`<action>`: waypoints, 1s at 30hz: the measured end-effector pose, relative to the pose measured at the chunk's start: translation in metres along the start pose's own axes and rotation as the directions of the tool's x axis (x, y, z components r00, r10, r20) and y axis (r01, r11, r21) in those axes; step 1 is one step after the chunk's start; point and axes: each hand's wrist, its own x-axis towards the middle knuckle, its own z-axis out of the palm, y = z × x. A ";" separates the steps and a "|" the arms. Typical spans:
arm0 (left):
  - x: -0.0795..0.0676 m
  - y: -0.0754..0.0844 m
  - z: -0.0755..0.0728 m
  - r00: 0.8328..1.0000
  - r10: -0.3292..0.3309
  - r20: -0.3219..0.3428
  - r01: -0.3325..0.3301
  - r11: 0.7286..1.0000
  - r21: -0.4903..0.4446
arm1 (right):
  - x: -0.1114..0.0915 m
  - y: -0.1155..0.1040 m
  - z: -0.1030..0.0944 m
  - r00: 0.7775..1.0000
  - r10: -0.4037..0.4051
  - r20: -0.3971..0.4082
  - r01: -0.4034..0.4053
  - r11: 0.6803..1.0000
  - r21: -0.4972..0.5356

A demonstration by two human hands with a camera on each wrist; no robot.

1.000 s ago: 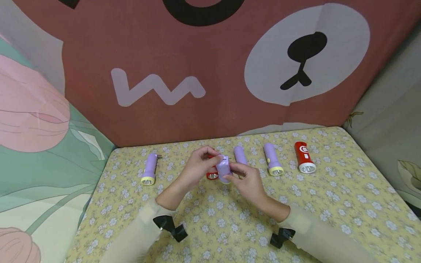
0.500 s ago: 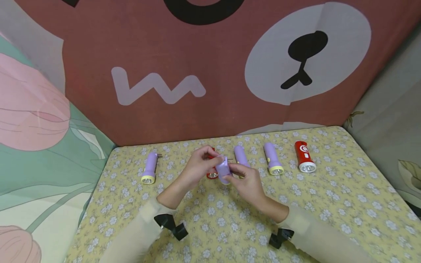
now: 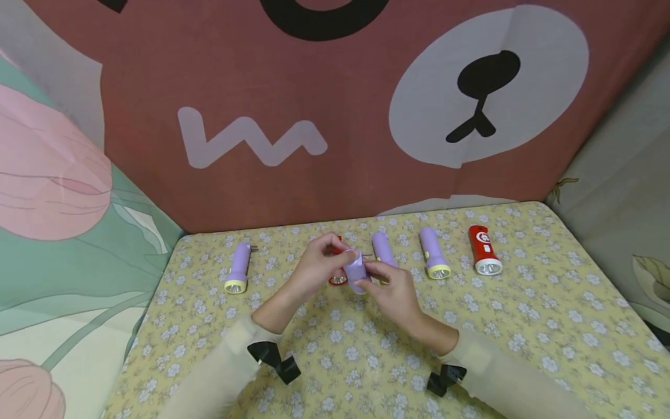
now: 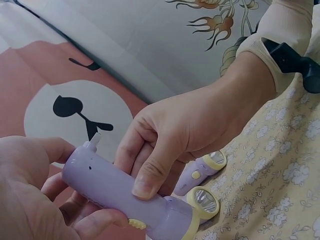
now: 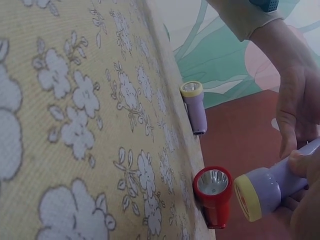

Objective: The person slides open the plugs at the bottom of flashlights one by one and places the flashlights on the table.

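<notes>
A lilac flashlight (image 3: 356, 271) with a pale yellow head is held above the table between both hands. My left hand (image 3: 318, 263) grips its tail end, thumb on one side and fingers on the other. My right hand (image 3: 394, 291) pinches the body nearer the head, its thumb lying along the lilac side in the left wrist view. Plug prongs (image 4: 93, 142) stick out sideways at the tail; a yellow switch (image 4: 137, 223) shows on the body. Behind the hands lies a red flashlight (image 3: 338, 279), partly hidden by them, its lens (image 5: 213, 182) plain in the right wrist view.
On the floral-covered table (image 3: 335, 361), lilac flashlights lie at the left (image 3: 238, 267), just behind the right hand (image 3: 384, 247) and farther right (image 3: 434, 253). A red-and-white flashlight (image 3: 485, 250) lies at the far right. A bear-print cloth (image 3: 356, 192) hangs behind the table.
The prongs at the held flashlight's tail show slightly farther out to the right, and its tail end face has tilted a little. Both hands keep nearly the same place and grip.
</notes>
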 end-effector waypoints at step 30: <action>0.001 0.001 -0.004 1.000 0.006 -0.001 -0.006 0.998 0.064 | 0.007 -0.004 -0.002 0.998 0.025 0.052 -0.027 0.999 0.030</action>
